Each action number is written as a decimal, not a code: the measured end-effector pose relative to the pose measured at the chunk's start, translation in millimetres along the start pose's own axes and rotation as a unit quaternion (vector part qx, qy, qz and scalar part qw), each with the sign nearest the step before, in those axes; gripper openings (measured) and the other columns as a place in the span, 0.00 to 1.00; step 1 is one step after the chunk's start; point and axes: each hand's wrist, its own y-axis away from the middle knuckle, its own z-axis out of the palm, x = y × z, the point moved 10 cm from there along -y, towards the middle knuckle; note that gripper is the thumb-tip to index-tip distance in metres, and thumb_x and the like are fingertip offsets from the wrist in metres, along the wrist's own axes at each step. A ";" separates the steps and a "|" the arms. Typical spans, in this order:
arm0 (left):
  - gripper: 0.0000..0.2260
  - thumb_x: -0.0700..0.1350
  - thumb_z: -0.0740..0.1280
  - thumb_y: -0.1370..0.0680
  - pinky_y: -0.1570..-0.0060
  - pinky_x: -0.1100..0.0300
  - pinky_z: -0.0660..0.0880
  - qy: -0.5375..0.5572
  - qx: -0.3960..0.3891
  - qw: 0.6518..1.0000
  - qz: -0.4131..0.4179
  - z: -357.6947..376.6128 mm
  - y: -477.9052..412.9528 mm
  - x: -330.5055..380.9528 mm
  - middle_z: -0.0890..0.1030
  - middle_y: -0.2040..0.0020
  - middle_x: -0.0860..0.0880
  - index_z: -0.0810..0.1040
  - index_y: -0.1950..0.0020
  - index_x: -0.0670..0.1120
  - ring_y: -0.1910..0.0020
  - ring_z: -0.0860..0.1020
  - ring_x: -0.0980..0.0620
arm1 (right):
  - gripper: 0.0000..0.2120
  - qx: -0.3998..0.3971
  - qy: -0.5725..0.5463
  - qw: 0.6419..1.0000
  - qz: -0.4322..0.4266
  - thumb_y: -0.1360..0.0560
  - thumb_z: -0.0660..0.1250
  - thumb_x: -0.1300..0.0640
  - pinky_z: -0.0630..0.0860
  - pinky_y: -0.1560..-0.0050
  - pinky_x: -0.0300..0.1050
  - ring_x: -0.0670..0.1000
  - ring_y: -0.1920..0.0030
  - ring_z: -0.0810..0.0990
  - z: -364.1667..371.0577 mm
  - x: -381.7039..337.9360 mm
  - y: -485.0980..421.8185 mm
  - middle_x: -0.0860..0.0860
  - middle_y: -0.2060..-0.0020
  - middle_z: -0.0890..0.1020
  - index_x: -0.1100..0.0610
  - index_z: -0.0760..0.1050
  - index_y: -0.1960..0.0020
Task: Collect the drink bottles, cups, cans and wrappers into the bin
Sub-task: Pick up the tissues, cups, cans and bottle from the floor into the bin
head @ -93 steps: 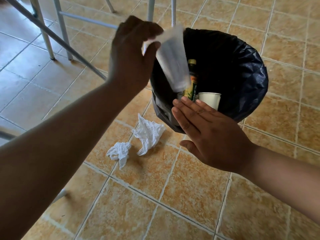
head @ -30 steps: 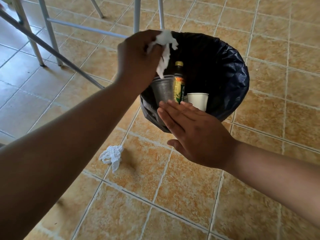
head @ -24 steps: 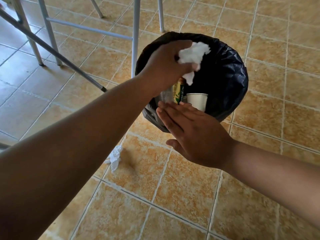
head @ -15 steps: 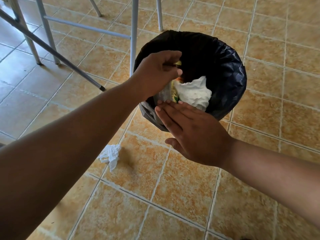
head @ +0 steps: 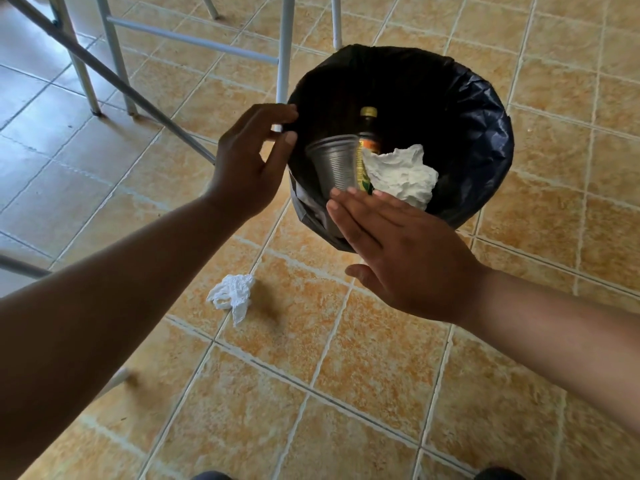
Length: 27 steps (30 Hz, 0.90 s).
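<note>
Glass bottle (head: 366, 140) stands neck-up in the bin (head: 485, 140); both hands, left (head: 249, 168) and right (head: 408, 258), spread empty.

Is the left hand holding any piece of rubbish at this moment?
No, the left hand is open and empty beside the bin.

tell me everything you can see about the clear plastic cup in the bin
The clear plastic cup is see-through and greyish, with fine ridges around its wall and a rolled rim. It looks empty and undamaged. It leans tilted inside the black-lined bin, rim up and leftward, against the bottle. Its base is hidden behind the right hand.
</note>
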 end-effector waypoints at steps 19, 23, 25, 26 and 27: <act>0.41 0.65 0.72 0.30 0.53 0.54 0.77 -0.310 -0.523 0.707 -0.362 34.5 239.1 -189.0 0.75 0.37 0.40 0.63 0.26 0.44 0.50 0.76 0.45 | 0.36 -0.004 0.001 1.000 0.015 0.17 0.57 0.43 0.58 0.22 0.56 0.58 0.20 0.56 0.1 3.2 -2.5 0.61 0.20 0.56 0.63 0.50 0.19; 0.32 0.55 0.75 0.27 0.54 0.56 0.76 -0.282 -0.546 0.706 -0.352 48.2 247.2 -176.8 0.75 0.37 0.41 0.66 0.29 0.47 0.49 0.76 0.46 | 0.36 -0.007 0.000 1.000 0.015 0.17 0.57 0.43 0.58 0.22 0.56 0.58 0.20 0.56 0.3 2.6 -3.3 0.60 0.20 0.56 0.63 0.50 0.19; 0.22 0.47 0.74 0.26 0.55 0.58 0.77 -0.277 -0.559 0.707 -0.332 55.5 247.3 -170.2 0.78 0.40 0.44 0.72 0.34 0.47 0.50 0.78 0.48 | 0.36 -0.008 0.002 1.000 0.015 0.17 0.57 0.43 0.58 0.22 0.56 0.58 0.20 0.56 0.1 3.0 -2.8 0.60 0.20 0.56 0.63 0.50 0.19; 0.17 0.43 0.72 0.24 0.56 0.59 0.78 -0.277 -0.561 0.711 -0.322 58.1 243.3 -167.9 0.79 0.43 0.45 0.75 0.37 0.46 0.51 0.78 0.49 | 0.36 -0.010 0.004 1.000 0.015 0.17 0.57 0.43 0.58 0.22 0.56 0.58 0.20 0.55 0.2 3.1 -2.4 0.61 0.20 0.55 0.63 0.50 0.19; 0.12 0.41 0.70 0.23 0.57 0.60 0.78 -0.273 -0.553 0.721 -0.316 59.2 235.4 -166.4 0.80 0.46 0.45 0.77 0.41 0.45 0.53 0.79 0.49 | 0.36 -0.011 0.006 1.000 0.014 0.17 0.57 0.43 0.58 0.22 0.56 0.58 0.20 0.55 0.3 3.3 -2.1 0.61 0.20 0.55 0.63 0.49 0.19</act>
